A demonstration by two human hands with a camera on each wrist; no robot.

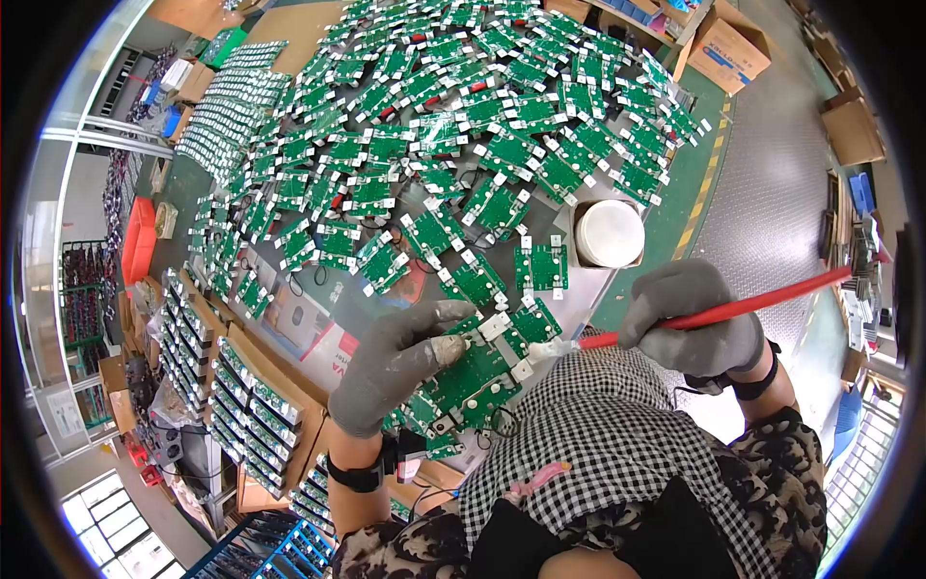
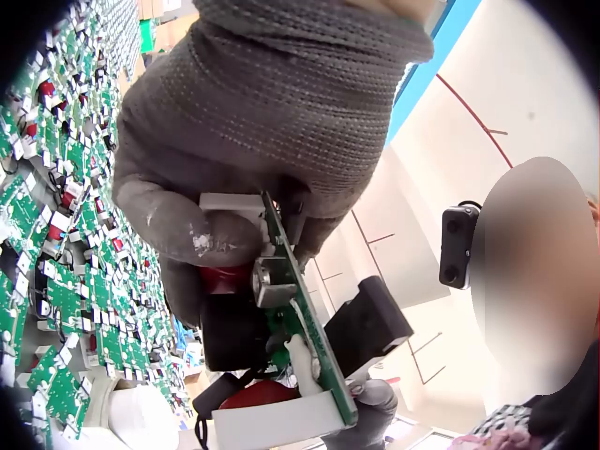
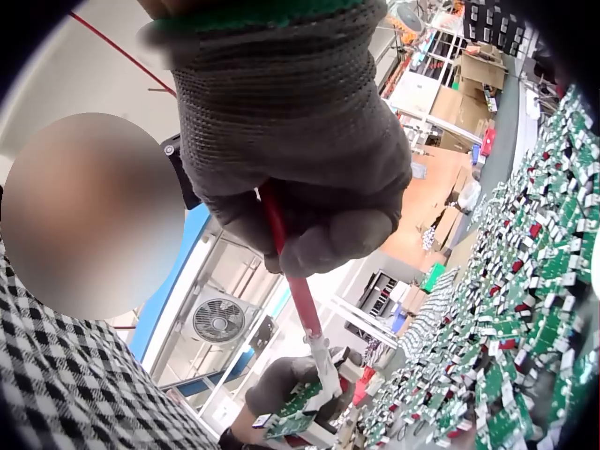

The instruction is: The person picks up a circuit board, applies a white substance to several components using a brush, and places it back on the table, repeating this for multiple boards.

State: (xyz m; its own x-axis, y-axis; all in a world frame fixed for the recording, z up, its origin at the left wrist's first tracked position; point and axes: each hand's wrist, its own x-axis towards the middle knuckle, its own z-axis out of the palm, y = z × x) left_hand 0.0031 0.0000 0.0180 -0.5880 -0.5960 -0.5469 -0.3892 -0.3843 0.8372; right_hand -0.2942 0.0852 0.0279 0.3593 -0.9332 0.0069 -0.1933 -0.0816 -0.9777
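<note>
In the head view, my gloved left hand (image 1: pixel 394 369) grips a green circuit board (image 1: pixel 475 378) by its edge, thumb and fingers on opposite faces. The left wrist view shows that board (image 2: pixel 323 361) nearly edge-on, with a black block, red parts and white end pieces on it. My gloved right hand (image 1: pixel 690 320) holds a red-handled brush (image 1: pixel 762 302) whose tip is coated in white. That tip overlaps the board's right edge in the head view. From the right wrist, the brush (image 3: pixel 302 305) points down toward the board (image 3: pixel 298 405) and the left hand (image 3: pixel 281 382).
Many similar circuit boards (image 1: pixel 502 154) cover the table ahead. A white tub (image 1: pixel 611 234) stands near the table's right edge. Racks of boards (image 1: pixel 253 405) lean at the left, and a cardboard box (image 1: pixel 728 53) sits at the back right.
</note>
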